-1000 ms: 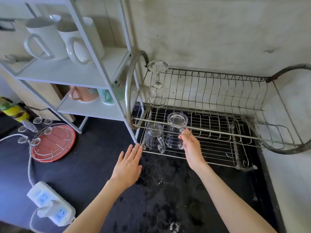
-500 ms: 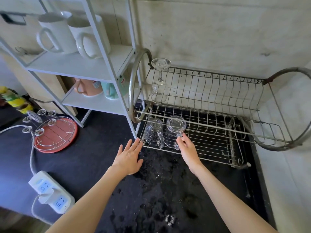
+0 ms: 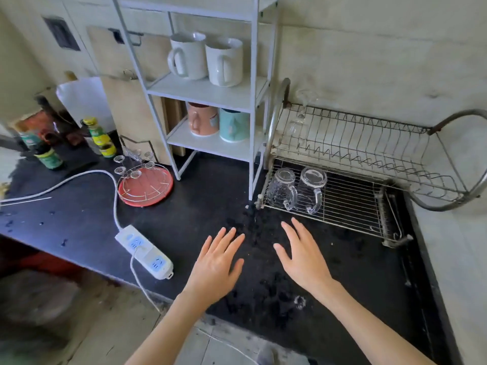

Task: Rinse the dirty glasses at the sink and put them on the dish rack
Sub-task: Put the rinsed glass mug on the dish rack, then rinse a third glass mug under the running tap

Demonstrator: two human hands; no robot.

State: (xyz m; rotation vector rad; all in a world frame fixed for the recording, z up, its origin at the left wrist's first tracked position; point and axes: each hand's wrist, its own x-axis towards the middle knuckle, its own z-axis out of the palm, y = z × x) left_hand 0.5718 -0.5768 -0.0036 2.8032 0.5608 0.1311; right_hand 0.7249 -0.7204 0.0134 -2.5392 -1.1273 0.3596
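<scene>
Here, two glass mugs [image 3: 296,189] are sitting upside down, side by side, at the left end of the rack's [image 3: 350,206] lower tier, handles pointing toward the bench [image 3: 200,206] edge. A stemmed glass [image 3: 296,125] is hanging inverted on the upper tier, though it is too faint to read well. Both hands are hovering over the wet, dark bench just in front of the rack, the left hand [image 3: 214,264] and the right hand [image 3: 303,255] alike spread flat, fingers straight, gripping nothing and touching neither mug. The racking step is looking finished for these pieces. No sink is showing in this view, nor any dirty glass, so the next move is likely calling for a turn away to find whatever is waiting to be rinsed. A power strip [image 3: 144,251] is lying near the wet patch.
</scene>
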